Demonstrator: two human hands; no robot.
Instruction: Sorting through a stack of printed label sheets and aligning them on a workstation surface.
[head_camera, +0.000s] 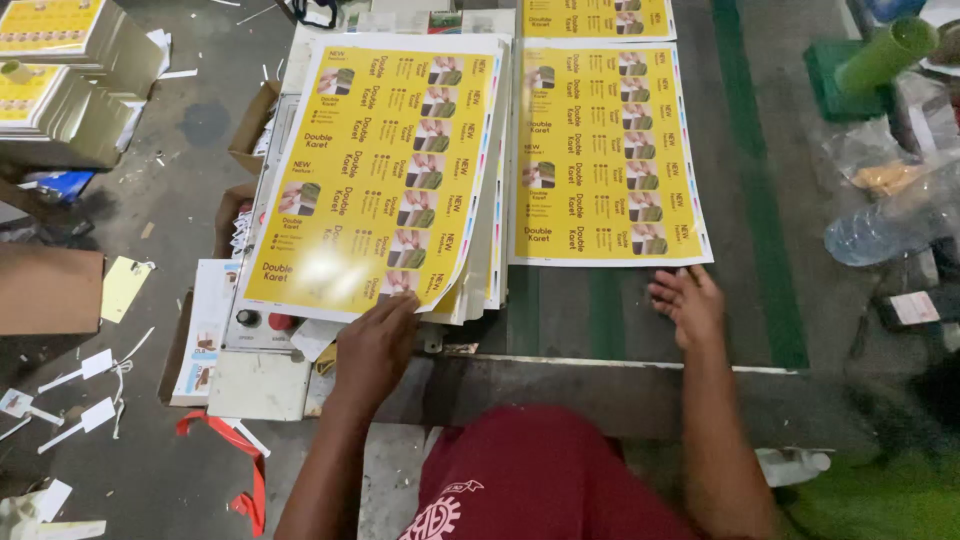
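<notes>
Grey worktable (640, 330) with green belts: one yellow printed sheet (605, 150) lies flat near the spread, empty right hand (690, 300); left hand (375, 345) fingers pinch the stack (385, 170), with many sheets unmoved.

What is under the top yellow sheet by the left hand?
More printed sheets, a stack whose edges show under the top yellow sheet near the left hand. Their printed faces are covered.
</notes>
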